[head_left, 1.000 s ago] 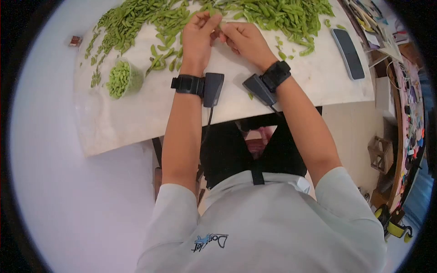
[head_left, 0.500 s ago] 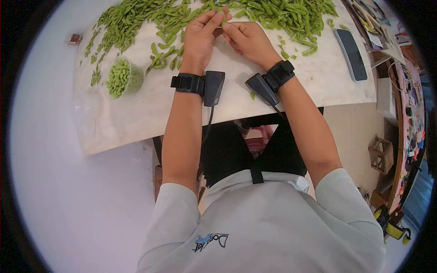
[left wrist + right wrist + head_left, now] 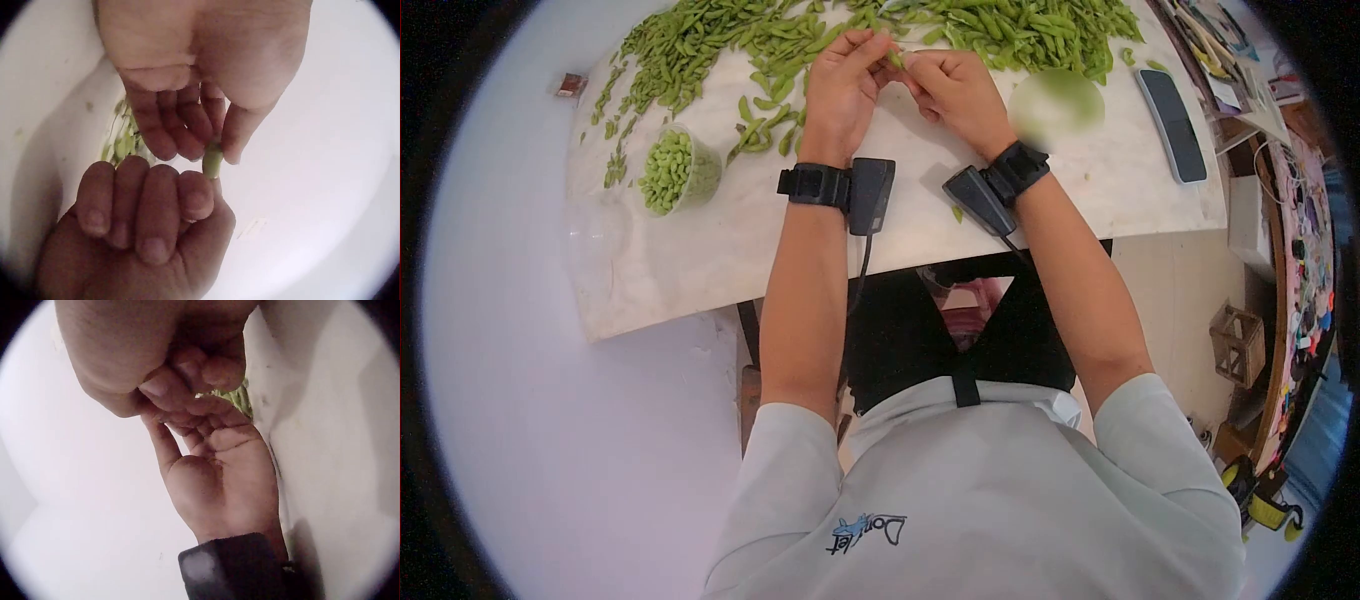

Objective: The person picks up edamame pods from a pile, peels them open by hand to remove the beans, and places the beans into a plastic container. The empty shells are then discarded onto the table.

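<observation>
At the far side of the table my left hand [image 3: 838, 95] and right hand [image 3: 962, 95] meet at the fingertips over one green soybean pod [image 3: 213, 161]. In the left wrist view, the left thumb and forefinger pinch the pod's upper part. The right thumb and forefinger pinch its lower end, with the other right fingers curled into the palm. The right wrist view has the pod hidden behind the fingers. To the left stands a clear plastic cup [image 3: 707, 176] filled with shelled green beans [image 3: 664, 172].
A heap of pods [image 3: 685, 55] spreads across the back left, and another heap [image 3: 1055, 30] lies at the back right. A few loose pods [image 3: 762, 128] rest left of my hands. A phone [image 3: 1172, 125] lies near the right edge of the white-covered table [image 3: 1120, 205].
Both hands have shifted slightly right, staying together at the pod. The right fingers have curled in a little more. The cup and phone stay in place on the table.
</observation>
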Available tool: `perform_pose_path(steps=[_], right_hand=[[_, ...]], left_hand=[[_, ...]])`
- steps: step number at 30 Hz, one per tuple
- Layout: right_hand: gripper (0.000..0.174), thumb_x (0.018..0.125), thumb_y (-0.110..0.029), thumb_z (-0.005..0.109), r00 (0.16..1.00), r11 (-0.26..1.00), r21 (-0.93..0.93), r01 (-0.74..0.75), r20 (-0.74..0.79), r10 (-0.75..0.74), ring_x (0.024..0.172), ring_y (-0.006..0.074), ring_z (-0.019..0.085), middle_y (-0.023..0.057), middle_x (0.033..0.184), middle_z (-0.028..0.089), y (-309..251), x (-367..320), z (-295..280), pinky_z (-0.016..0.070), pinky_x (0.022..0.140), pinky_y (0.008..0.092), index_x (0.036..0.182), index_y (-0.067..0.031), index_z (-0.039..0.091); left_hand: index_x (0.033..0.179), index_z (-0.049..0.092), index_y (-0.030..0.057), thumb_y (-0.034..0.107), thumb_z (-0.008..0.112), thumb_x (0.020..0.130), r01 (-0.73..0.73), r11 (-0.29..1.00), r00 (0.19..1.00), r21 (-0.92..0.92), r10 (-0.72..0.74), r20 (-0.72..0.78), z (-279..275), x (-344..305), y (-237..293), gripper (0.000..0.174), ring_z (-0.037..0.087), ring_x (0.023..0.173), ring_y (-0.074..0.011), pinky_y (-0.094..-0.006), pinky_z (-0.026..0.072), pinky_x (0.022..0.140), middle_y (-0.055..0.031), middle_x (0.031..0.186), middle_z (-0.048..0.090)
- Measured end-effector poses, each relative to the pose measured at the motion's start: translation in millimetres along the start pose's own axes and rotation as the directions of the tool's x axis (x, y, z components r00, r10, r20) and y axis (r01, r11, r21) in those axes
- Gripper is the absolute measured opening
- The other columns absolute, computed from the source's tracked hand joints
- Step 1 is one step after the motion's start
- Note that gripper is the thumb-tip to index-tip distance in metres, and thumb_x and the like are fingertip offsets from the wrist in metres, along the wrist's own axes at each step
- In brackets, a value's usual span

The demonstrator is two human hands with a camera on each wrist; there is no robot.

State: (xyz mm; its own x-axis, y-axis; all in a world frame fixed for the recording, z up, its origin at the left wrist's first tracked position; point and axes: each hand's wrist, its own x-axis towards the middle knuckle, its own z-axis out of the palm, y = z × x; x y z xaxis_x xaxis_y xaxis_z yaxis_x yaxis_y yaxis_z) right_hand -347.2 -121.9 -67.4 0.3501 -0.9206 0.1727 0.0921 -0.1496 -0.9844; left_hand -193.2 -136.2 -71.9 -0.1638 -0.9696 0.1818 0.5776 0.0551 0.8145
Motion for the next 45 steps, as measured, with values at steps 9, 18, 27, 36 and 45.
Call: perform_pose_path(steps=[9,18,27,36,45], right_hand=[[0.039,0.091,-0.031,0.052,0.996,0.998,0.001,0.055,-0.067,-0.055,0.044,0.0053,0.041,-0.0025,0.050,0.046,1.8,1.1,-2.2,0.0317,0.042,0.0228,0.064,-0.0029,0.057],[0.034,0.091,-0.026,0.052,0.993,0.997,0.079,0.014,-0.122,-0.004,0.047,0.0053,0.040,-0.0028,0.055,0.045,0.8,1.8,-4.2,0.0317,0.044,0.0217,0.065,-0.0039,0.053],[0.037,0.090,-0.028,0.051,0.984,0.999,-0.003,0.041,-0.176,-0.041,0.045,0.0056,0.043,-0.0030,0.054,0.047,3.7,3.4,-5.1,0.0343,0.042,0.0220,0.062,-0.0043,0.052],[0.035,0.091,-0.025,0.049,0.979,0.991,0.132,0.011,-0.202,0.016,0.045,0.0073,0.044,-0.0011,0.054,0.047,0.8,1.8,-4.6,0.0358,0.042,0.0240,0.063,-0.0036,0.051],[0.039,0.091,-0.027,0.049,0.977,0.997,0.068,0.034,-0.211,-0.019,0.044,0.0076,0.044,-0.0010,0.051,0.047,6.7,4.5,-5.8,0.0363,0.042,0.0244,0.060,-0.0036,0.049]], left_hand=[[0.103,0.059,-0.0001,0.014,0.054,0.093,0.106,0.993,0.994,0.057,-0.107,0.014,7.6,-0.6,-1.3,0.018,0.061,0.077,-0.0153,-0.0314,0.0507,0.073,-0.0072,0.095,0.063],[0.110,0.060,0.0049,0.010,0.060,0.089,-0.109,0.949,0.988,0.297,0.137,-0.073,18.0,-2.3,-3.9,0.022,0.057,0.080,-0.0111,-0.0254,0.0474,0.073,-0.0033,0.098,0.062],[0.101,0.065,0.0031,0.008,0.063,0.086,-0.329,0.598,0.927,0.731,0.351,0.130,12.9,-5.2,-4.1,0.016,0.056,0.081,-0.0086,-0.0226,0.0468,0.072,-0.0015,0.096,0.063],[0.101,0.061,0.0031,0.015,0.064,0.086,-0.200,0.691,0.976,0.695,0.201,0.081,18.3,-7.3,-5.1,0.019,0.059,0.077,-0.0093,-0.0219,0.0472,0.064,-0.0028,0.089,0.065],[0.096,0.059,0.0028,0.017,0.061,0.089,-0.112,0.768,0.992,0.631,0.126,0.024,17.7,-7.0,-6.3,0.016,0.059,0.068,-0.0099,-0.0223,0.0473,0.058,-0.0024,0.084,0.064]])
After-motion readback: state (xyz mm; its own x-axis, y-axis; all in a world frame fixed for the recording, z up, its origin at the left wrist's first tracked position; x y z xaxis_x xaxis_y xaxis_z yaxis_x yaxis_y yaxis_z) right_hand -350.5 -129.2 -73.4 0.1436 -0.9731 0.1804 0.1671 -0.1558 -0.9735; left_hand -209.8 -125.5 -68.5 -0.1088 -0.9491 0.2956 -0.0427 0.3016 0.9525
